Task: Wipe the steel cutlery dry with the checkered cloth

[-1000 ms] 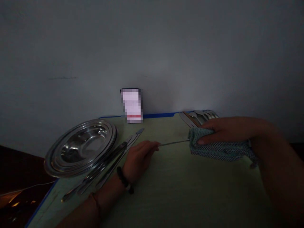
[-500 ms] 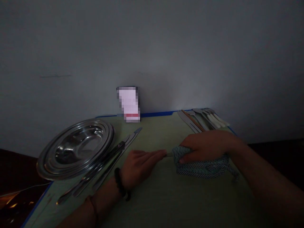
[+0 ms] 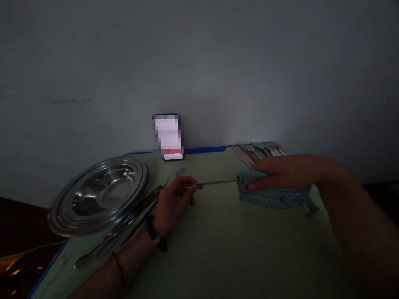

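- Our left hand pinches one end of a thin metal piece between thumb and fingers, apparently to steady it; seen edge-on, we cannot tell what kind of utensil it is.
- Our right hand is closed on a folded, checked cloth, its back facing up; the metal piece runs into the cloth's left end, so the fold seems to pad our grip.
- At far left, metal bowls sit nested, likely to save room, their rims seeming to reach past the table's left edge.
- Just beside them, knives lie slantwise, partly hidden by our left arm; we cannot count them.
- A phone leans on the wall, screen towards us, probably for easy viewing.
- At back right, more cutlery lies side by side, seemingly grouped apart from the knives; our right hand hides some.
- Blue edging marks the table's back and left; the wall limits reach behind.
- The widest room for moving is on the green tabletop, between our forearms.
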Demonstrator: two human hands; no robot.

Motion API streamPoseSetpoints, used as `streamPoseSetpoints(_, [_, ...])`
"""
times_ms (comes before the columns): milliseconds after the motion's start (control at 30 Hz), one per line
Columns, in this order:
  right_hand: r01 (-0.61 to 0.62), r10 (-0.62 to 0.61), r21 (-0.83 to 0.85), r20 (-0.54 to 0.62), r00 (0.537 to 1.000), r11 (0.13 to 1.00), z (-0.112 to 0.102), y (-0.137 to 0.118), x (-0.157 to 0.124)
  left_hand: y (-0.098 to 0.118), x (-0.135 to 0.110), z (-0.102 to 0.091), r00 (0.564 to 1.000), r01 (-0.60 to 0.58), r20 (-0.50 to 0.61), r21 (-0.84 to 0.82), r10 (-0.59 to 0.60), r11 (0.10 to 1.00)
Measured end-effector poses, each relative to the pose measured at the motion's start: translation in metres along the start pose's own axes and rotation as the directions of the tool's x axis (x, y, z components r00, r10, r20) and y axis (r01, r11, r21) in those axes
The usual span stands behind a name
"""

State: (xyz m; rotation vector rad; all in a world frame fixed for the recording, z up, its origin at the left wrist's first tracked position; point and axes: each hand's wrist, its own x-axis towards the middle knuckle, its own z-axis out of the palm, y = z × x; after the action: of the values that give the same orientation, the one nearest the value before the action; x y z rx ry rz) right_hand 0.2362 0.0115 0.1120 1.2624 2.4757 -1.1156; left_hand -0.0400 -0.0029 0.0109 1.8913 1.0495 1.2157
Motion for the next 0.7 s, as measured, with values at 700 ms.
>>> streamPoseSetpoints(700, [0.116, -0.124, -0.163, -0.039, 0.992, 0.980, 0.037, -0.033, 0.050, 0.002, -0.005, -0.004, 0.969, -0.248, 0.064, 0.201, 0.240, 0.948])
